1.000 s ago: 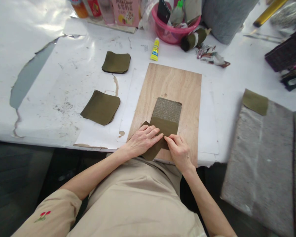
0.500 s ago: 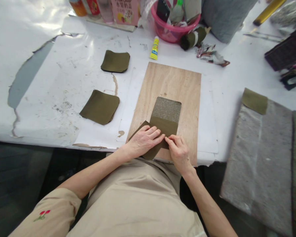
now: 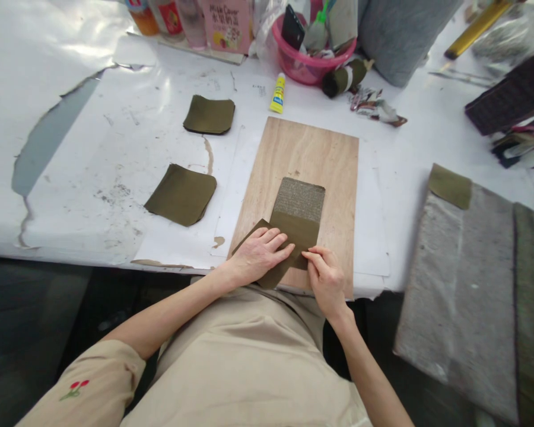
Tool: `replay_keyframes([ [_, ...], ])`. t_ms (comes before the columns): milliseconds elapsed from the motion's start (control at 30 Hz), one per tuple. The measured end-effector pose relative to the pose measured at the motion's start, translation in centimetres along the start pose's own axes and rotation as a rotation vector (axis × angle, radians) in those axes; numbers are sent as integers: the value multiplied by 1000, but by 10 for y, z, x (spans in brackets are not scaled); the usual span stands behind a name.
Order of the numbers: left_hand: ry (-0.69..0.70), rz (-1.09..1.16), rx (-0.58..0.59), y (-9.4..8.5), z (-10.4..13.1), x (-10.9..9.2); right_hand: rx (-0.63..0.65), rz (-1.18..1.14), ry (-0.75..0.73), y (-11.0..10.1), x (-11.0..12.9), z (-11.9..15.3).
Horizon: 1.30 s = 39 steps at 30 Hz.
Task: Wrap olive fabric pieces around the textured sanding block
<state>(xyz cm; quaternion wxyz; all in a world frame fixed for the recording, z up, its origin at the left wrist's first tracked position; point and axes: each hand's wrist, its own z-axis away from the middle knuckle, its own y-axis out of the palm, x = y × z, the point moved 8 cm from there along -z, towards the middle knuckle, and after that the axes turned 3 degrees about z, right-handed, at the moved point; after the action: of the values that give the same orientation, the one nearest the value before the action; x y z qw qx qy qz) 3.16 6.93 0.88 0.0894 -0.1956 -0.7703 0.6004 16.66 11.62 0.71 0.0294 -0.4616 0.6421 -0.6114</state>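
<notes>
On a wooden board (image 3: 314, 154) lies an olive fabric piece (image 3: 299, 227) whose upper part is a speckled grey patch (image 3: 299, 198). A second olive piece (image 3: 271, 277) lies at an angle across its lower left. My left hand (image 3: 264, 252) rests open on the olive fabric, fingers stretched to the right. My right hand (image 3: 327, 273) pinches the lower right edge of the fabric between thumb and index finger. Two stacks of olive pieces, a lower one (image 3: 181, 196) and an upper one (image 3: 210, 114), sit on the white-covered table left of the board.
Behind the board stand a yellow tube (image 3: 277, 93) and a pink basket (image 3: 309, 66) of small items. An olive roll (image 3: 347, 78) and crumpled wrappers (image 3: 376, 107) lie beside the basket. A grey padded panel (image 3: 465, 284) sits at the right edge.
My right hand has shifted slightly right, away from my left fingertips, along the fabric's lower edge. My left hand stays nearly in place. The camera view has shifted a little.
</notes>
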Motion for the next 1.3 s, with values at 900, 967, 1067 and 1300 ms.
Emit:
replay_keyframes([
  [900,-91,143,-56,2,6,9,192,230,131,20,16,-39],
  [967,-89,138,-48,2,6,8,213,215,144,21,15,-40],
  [1067,-93,127,-37,3,5,8,246,186,194,23,12,-42],
  [1300,-98,109,-37,5,5,9,292,172,196,28,11,-48],
])
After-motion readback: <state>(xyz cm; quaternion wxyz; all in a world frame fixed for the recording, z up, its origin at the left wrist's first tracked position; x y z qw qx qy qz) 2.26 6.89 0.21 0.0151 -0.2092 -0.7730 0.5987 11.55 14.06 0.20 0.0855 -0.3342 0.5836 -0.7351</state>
